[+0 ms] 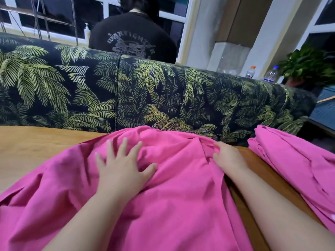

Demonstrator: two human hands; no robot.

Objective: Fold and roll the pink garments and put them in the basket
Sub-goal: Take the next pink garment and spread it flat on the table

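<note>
One garment [172,187] lies on the worktop [36,142] under both hands, more garments [290,160] right of them, a sofa [145,91] behind.

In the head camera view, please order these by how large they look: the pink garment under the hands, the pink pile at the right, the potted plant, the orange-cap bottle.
1. Pink garment
2. Pink pile
3. Potted plant
4. Orange-cap bottle
The garment's nearness exaggerates its size.

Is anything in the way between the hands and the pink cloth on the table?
No. Both hands are already on the pink garment: the left hand lies flat on it with spread fingers, and the right hand pinches a fold near its far edge. The basket is not in view, so that path cannot be judged.
</note>
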